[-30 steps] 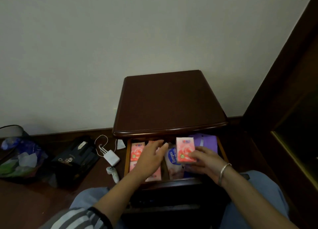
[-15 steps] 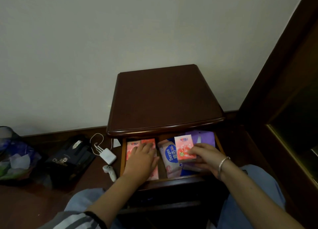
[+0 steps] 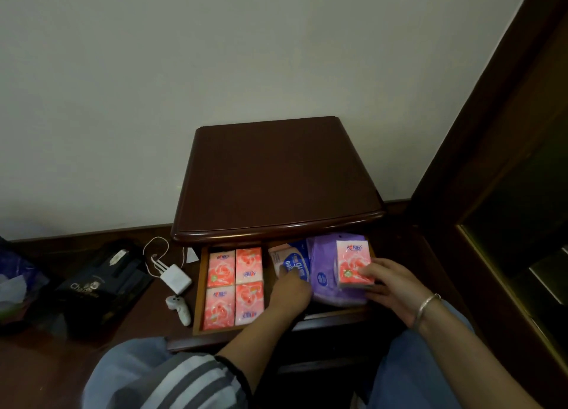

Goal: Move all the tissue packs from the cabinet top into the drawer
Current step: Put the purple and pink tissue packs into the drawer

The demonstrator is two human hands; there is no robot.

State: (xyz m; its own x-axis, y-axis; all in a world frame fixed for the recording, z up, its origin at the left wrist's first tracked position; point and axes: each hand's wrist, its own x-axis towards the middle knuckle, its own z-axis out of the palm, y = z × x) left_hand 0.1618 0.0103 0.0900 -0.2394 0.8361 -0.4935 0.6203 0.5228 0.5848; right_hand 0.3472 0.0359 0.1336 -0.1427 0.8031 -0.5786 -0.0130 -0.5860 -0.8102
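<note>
Right hand pinches a pink pack over the purple pack in the drawer. Left hand touches the blue pack, grip indiscernible. Four packs lie left of it.

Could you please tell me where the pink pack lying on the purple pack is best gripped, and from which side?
Pinch the pink pack across its long side edges near the lower end, coming from the right and above. It lies face up, tilted on the purple pack, so those edges stand free. The right hand holds its lower right corner, and the left hand crowds the left.
</note>
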